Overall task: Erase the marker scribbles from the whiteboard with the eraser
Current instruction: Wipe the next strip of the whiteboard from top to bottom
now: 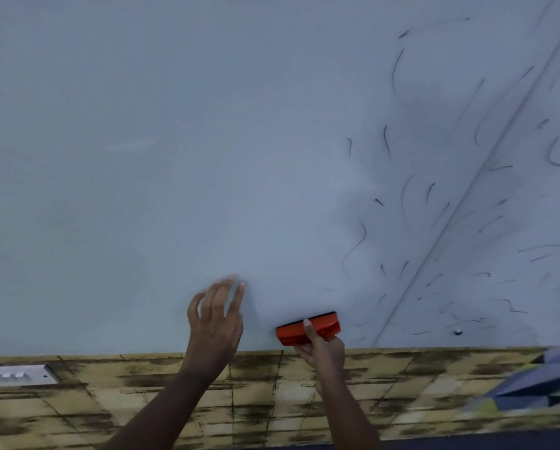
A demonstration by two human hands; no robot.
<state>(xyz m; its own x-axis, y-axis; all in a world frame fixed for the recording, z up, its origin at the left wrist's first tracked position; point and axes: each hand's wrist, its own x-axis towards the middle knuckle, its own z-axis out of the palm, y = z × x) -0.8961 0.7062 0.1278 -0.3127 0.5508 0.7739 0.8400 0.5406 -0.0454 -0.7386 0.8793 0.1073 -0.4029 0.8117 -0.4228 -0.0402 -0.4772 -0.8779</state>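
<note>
R hand (321, 347): grips the orange eraser (308, 328) from below, thumb curled over its front face, other fingers wrapped behind, mostly hidden. Eraser lies long-side roughly level, slightly tilted up to the R, black felt edge against the whiteboard (142, 157), just above the board's bottom edge.

L hand (215, 323): fingers spread and straight, holds nothing; fingertips at or near board surface, blurred, so contact can't be confirmed. Sits at approx 9 o'clock from the eraser, near but apart.

Board: L and centre areas look wiped. Marker scribbles (398, 206) remain at 12 to 3 o'clock from the eraser, short black curls and strokes w/ grey smear between them. Diagonal seam (467, 196) runs from lower centre up to top R corner; more strokes beyond it.

Below board: yellowish tile-pattern wall (288, 401) w/ dark stains. Switch plate (19, 375) at far L, approx 8 o'clock from L hand. Blue-grey object (538, 381) at lower R, blurred, can't identify.
</note>
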